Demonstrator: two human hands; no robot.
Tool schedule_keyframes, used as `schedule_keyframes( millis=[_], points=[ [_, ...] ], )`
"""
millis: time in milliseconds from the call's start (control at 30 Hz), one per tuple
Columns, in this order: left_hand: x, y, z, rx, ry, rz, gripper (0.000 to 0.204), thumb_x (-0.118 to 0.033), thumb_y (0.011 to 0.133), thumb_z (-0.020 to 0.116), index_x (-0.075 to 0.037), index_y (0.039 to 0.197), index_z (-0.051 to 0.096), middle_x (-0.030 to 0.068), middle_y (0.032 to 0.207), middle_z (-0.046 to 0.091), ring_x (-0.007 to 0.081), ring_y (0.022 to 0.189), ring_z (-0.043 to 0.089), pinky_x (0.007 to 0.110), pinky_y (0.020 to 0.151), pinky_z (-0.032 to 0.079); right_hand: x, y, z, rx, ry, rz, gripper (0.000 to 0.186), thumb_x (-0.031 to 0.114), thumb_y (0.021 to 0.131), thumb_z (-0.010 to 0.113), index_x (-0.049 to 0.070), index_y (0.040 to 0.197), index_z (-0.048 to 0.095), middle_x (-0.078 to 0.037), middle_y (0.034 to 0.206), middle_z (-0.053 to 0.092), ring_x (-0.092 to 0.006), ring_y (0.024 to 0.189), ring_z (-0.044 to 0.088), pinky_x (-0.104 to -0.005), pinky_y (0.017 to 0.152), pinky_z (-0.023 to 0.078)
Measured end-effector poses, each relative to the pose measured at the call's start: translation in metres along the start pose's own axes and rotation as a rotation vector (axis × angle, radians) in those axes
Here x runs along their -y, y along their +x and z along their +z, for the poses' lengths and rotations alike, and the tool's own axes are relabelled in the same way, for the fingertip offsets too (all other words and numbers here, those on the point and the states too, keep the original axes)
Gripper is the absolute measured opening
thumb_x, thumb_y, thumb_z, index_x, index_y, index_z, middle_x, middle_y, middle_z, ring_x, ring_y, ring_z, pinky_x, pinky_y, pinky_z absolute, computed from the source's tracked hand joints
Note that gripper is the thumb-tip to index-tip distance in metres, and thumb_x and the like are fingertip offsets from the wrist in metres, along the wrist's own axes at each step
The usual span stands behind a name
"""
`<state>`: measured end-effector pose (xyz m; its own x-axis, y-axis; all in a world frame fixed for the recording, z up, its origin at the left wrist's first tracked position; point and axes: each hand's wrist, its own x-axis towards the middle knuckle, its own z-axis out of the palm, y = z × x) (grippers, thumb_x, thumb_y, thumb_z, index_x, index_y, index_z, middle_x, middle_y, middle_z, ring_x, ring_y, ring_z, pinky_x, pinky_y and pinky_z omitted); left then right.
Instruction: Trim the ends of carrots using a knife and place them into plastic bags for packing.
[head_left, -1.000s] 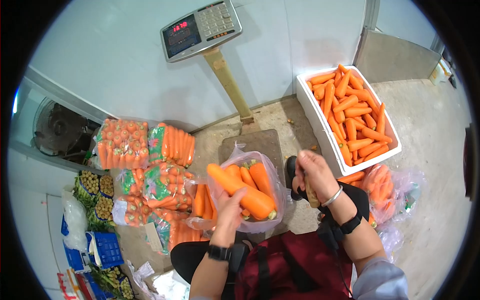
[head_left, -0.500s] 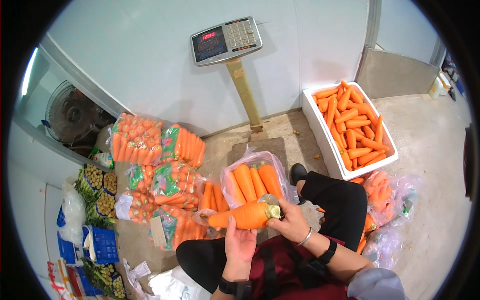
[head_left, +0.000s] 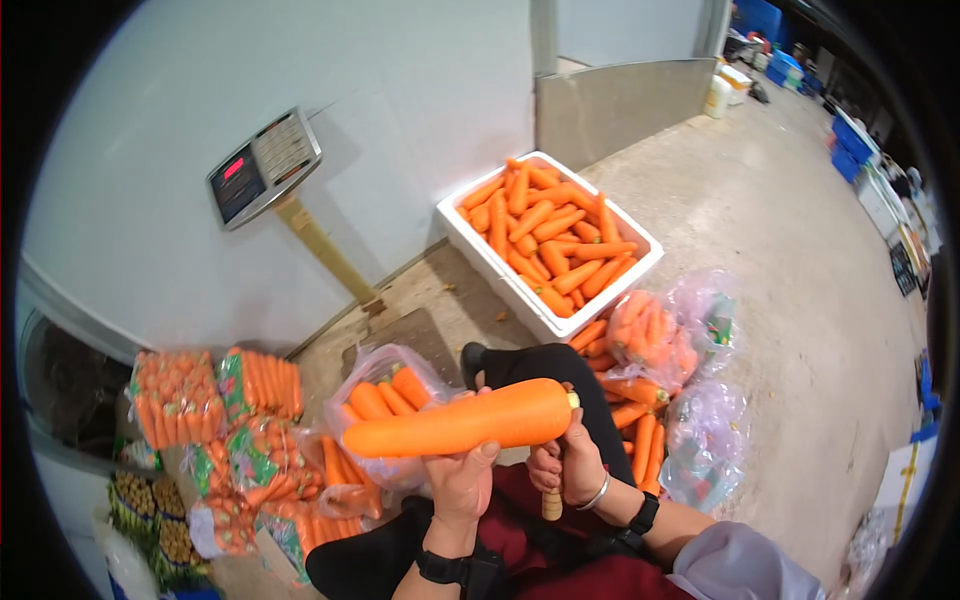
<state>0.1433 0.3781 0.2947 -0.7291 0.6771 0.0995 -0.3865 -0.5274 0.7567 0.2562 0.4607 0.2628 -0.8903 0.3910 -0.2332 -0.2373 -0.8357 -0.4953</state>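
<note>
A large orange carrot (head_left: 470,420) lies nearly level across my hands, its thin end to the left and a small pale stub at its right end. My left hand (head_left: 462,485) is closed under its middle, thumb up along the side. At the right end, my right hand (head_left: 575,465) is closed round a wooden-handled knife (head_left: 551,505); only the handle's lower end shows, the blade being hidden. Its thumb is by the carrot's stub. Just beyond the carrot, an open clear plastic bag (head_left: 430,372) of carrots rests by the scale's platform (head_left: 405,345).
A white foam box (head_left: 480,255) full of carrots stands ahead. On the right are loose carrots (head_left: 648,450) and crumpled plastic bags (head_left: 705,430). Packed carrot bags (head_left: 180,400) are stacked at left. The scale's display head (head_left: 265,165) rises on a post near the wall.
The view has turned right, so the scale and stacked bags sit further left. The carrot is raised and looks larger; the wide pale crown at its right end now shows only as a small stub.
</note>
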Motion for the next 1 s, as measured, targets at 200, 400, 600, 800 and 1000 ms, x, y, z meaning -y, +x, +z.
schedule_keyframes(
  millis=[200,400,600,800,1000],
  points=[
    [0.019,0.008,0.032,-0.126,-0.215,-0.573,0.031,-0.022,0.085,0.060,-0.011,0.112,0.051,0.0068,0.115,0.055,0.0247,0.111,0.051,0.052,0.089,0.046,0.032,-0.030,-0.025,-0.290,-0.354,-0.354,0.047,0.048,0.088,0.048,0.008,0.065,0.037,-0.002,0.049,0.036,-0.0108,0.037,0.036,-0.0230,0.034,0.034],
    [0.046,0.002,0.054,0.148,-0.248,-0.542,0.043,-0.006,0.076,0.067,-0.010,0.113,0.045,0.0074,0.111,0.052,0.0255,0.110,0.051,0.050,0.091,0.044,0.049,-0.069,-0.042,-0.298,-0.278,-0.502,0.053,0.058,0.087,0.042,0.012,0.062,0.036,0.000,0.047,0.032,-0.0102,0.035,0.034,-0.0240,0.033,0.032],
    [0.082,-0.008,0.088,0.722,0.146,-0.193,0.057,0.001,0.066,0.074,-0.007,0.111,0.040,0.0113,0.112,0.052,0.0292,0.114,0.048,0.044,0.101,0.035,0.051,-0.134,-0.086,-0.179,0.256,-0.005,0.063,0.073,0.081,0.027,0.015,0.058,0.034,0.000,0.042,0.030,-0.0128,0.032,0.032,-0.0256,0.032,0.029],
    [0.073,-0.005,0.104,1.064,0.330,-0.148,0.054,-0.001,0.062,0.079,-0.006,0.104,0.045,0.0128,0.112,0.053,0.0319,0.119,0.045,0.045,0.100,0.037,0.042,-0.189,-0.106,-0.108,0.364,0.102,0.063,0.071,0.082,0.025,0.014,0.056,0.032,0.000,0.040,0.029,-0.0122,0.032,0.030,-0.0264,0.030,0.025],
    [0.032,0.025,0.043,0.687,-0.055,-0.449,0.061,0.007,0.055,0.076,-0.008,0.106,0.046,0.0123,0.112,0.055,0.0331,0.118,0.046,0.049,0.101,0.036,0.087,-0.244,-0.145,-0.175,0.559,-0.251,0.059,0.068,0.085,0.027,0.013,0.065,0.035,0.002,0.046,0.027,-0.0096,0.037,0.028,-0.0242,0.035,0.025]
  ],
)
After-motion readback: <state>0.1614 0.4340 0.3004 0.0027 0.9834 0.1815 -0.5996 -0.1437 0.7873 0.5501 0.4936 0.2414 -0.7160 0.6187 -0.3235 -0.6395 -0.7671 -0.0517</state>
